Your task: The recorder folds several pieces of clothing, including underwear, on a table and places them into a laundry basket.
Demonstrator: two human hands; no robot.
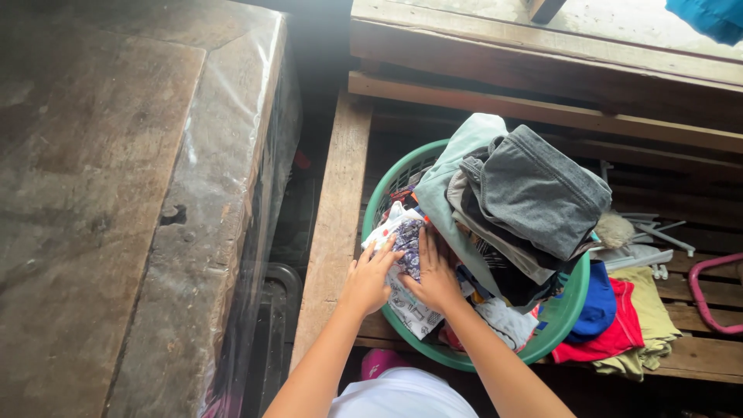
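Observation:
A round green laundry basket [385, 190] stands on a wooden slatted platform, heaped with clothes. A grey garment [542, 190] and a pale green one [464, 151] lie on top. At the basket's near left side both hands grip a white patterned cloth [402, 232]. My left hand [370, 275] holds its left edge, fingers curled over it. My right hand [435, 275] presses into the same cloth and the pile beside it.
Blue, red and yellow clothes [619, 325] spill over the basket's right rim onto the slats. A pink hanger [708, 298] lies at far right. A plastic-covered wooden table [155, 193] fills the left. A gap with dark items separates table and platform.

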